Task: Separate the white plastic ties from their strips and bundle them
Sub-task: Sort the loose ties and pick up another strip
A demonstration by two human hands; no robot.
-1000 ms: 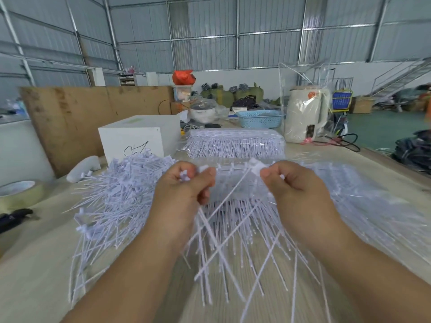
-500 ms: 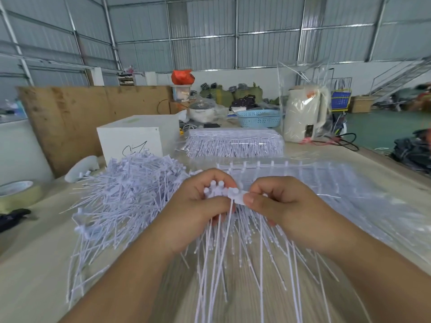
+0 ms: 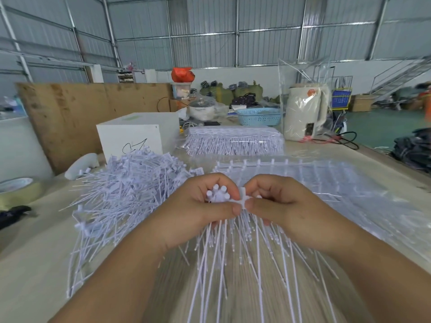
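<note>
— Start on the left. What is over there?

— A big loose pile of white ties (image 3: pixel 121 190) lies on the table (image 3: pixel 30 264), well off to the left of the hands. I think those ones are already pulled free

— And the left hand (image 3: pixel 198 215)?

— Its fingers are curled round a bunch of tie heads (image 3: pixel 218 195). The little round tops poke up out of the fist

— What about the long thin parts?

— The tails (image 3: pixel 233 264) hang down and toward the person, spread out like a fan. So the long way of the bunch runs from the hands back to the body

— And the right hand (image 3: pixel 282 206)?

— It sits just beside the left one, thumbs almost touching. Its thumb and finger pinch a small white piece (image 3: pixel 243 200) right by the bunch

— Which hand is closer to the pile?

— The left one. I guess the bunch would go that way if it gets put down

— Anything on the right side?

— Flat strips (image 3: pixel 326 183) with ties on them lie on the table behind and to the right of the hands, nearer the right hand
</note>
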